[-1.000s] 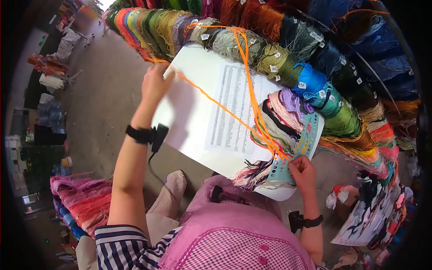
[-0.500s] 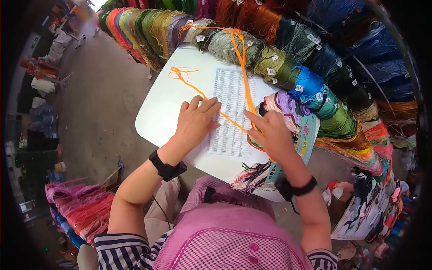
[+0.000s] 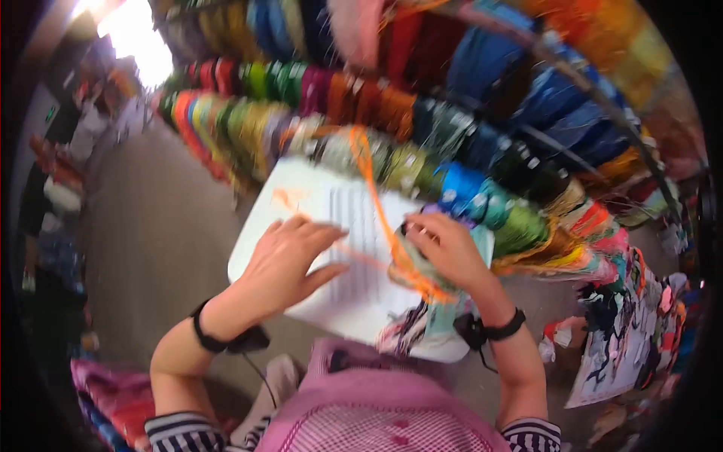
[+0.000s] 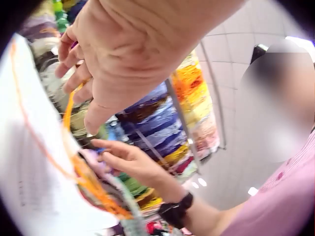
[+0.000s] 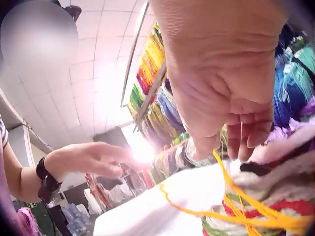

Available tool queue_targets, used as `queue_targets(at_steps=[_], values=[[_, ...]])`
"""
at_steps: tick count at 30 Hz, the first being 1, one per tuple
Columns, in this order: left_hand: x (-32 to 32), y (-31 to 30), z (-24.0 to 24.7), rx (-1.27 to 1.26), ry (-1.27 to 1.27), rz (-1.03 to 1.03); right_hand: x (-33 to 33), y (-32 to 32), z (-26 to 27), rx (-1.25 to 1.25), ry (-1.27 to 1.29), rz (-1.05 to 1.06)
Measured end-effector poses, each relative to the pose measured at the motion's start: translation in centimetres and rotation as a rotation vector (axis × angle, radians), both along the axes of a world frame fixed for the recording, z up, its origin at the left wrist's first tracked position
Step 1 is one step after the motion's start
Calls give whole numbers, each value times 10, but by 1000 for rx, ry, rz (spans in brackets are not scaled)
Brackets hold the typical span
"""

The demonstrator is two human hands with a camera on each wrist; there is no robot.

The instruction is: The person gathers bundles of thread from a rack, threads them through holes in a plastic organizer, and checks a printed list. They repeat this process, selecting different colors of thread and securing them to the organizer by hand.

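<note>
A length of orange yarn (image 3: 385,230) crosses a white board (image 3: 252,252) and a printed sheet (image 3: 354,294), then bunches over a multicoloured thread bundle (image 5: 295,169) on a teal card (image 3: 444,325). My left hand (image 3: 282,264) hovers above the left part of the board, fingers spread and holding nothing. At the upper end of the bundle is my right hand (image 3: 448,248), its fingers loosely bent downward. In the right wrist view, orange yarn runs up close to its thumb, and its fingertips hang near the pale and black threads.
Racks of coloured yarn hanks (image 3: 410,169) run along the board's far edge, with blue hanks (image 3: 489,60) higher up. To the lower left hang pink and red hanks (image 3: 113,392). A sheet with thread samples (image 3: 621,354) stands at the right. Grey floor (image 3: 173,248) shows on the left.
My left hand let go of the orange yarn's far end, came back toward the middle and lifted. My right hand moved from the card's near edge up over the thread bundle. The head view tilted upward.
</note>
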State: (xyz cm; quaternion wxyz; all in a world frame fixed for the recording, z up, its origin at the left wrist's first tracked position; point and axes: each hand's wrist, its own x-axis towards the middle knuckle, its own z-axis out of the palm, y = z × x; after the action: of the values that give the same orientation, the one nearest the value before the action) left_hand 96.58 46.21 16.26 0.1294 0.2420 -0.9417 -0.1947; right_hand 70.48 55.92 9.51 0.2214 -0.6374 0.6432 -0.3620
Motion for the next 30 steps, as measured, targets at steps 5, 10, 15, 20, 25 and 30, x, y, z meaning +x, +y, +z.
queue_targets(at_steps=[5, 10, 15, 20, 25, 30], values=[[-23, -15, 118, 227, 82, -144, 6, 32, 142, -260, -22, -3], [-93, -44, 186, 87, 329, -233, -40, 35, 165, -402, 102, -36], [-211, -102, 216, 50, 544, -288, -113, 24, 182, -336, -39, -131], [-319, -151, 246, -81, 797, -222, -180, 16, 205, -320, -128, -150], [-397, -188, 301, 274, 1191, -352, -212, 16, 216, -317, -106, -154], [-428, -206, 323, -101, 1263, 131, -223, 12, 208, -256, -74, -129]])
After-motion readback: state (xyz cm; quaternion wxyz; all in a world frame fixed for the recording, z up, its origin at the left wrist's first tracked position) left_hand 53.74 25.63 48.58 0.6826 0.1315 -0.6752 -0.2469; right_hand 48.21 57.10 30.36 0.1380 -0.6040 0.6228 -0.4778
